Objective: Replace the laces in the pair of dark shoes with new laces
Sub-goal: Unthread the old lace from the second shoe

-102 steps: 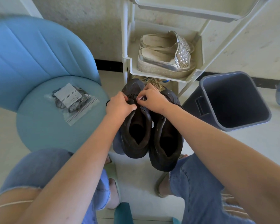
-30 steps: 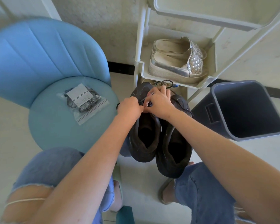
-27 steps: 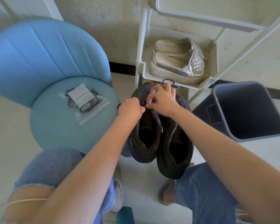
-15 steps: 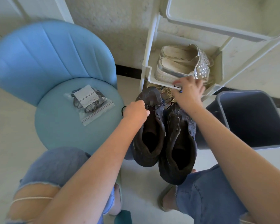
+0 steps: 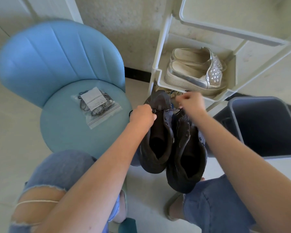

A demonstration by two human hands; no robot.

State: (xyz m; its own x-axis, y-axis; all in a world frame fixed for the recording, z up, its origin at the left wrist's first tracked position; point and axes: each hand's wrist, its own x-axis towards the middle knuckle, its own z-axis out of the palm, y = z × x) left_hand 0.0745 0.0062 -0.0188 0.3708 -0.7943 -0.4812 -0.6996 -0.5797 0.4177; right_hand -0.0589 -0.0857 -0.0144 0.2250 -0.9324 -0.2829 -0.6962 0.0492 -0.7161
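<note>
Two dark shoes (image 5: 160, 132) stand side by side between the person's knees, toes pointing away. Over the left shoe's eyelets, the left hand (image 5: 142, 115) pinches a lace (image 5: 165, 110). The blurred right hand (image 5: 191, 102), fingers curled, grips its other end, so the lace runs taut between them. Farther left, a bag of new laces (image 5: 96, 106) lies on a blue chair (image 5: 65, 132). Beyond, silver shoes (image 5: 195, 73) sit on a rack (image 5: 161, 51).

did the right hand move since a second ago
Yes. The right hand, pinching the lace, has shifted right, off the dark shoes toward the white rack's lower shelf.
</note>
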